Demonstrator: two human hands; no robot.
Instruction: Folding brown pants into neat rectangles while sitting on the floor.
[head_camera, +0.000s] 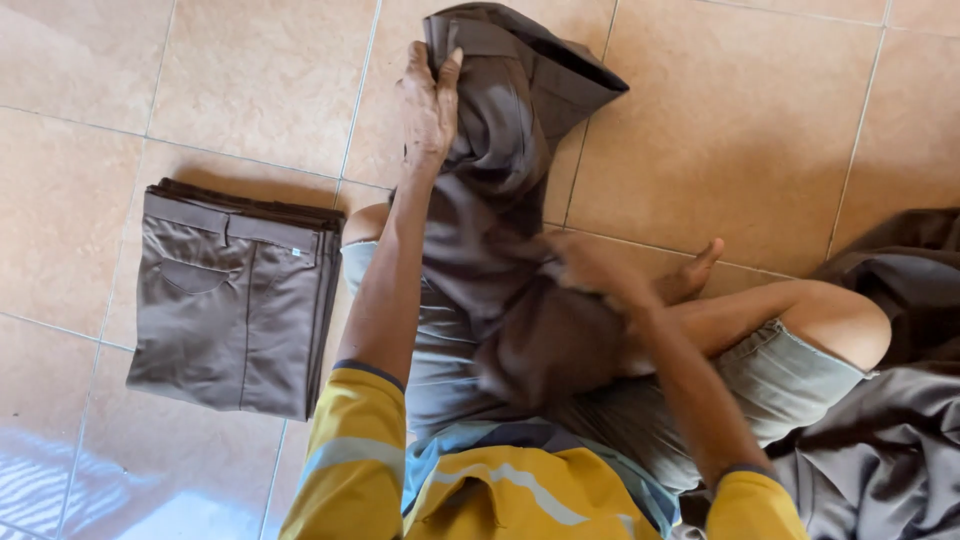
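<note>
I sit on a tiled floor with a pair of brown trousers (500, 170) draped over my lap and stretched away from me. My left hand (428, 105) grips the far end of the trousers, near the waistband, fingers closed on the cloth. Closer to my body, my right hand (590, 270) presses and holds the cloth over my knee; it is blurred. My arms wear yellow sleeves with dark cuffs.
A folded stack of brown trousers (235, 300) lies on the beige floor tiles (740, 120) to my left. A heap of unfolded dark brown cloth (890, 400) sits at my right, by my bent leg.
</note>
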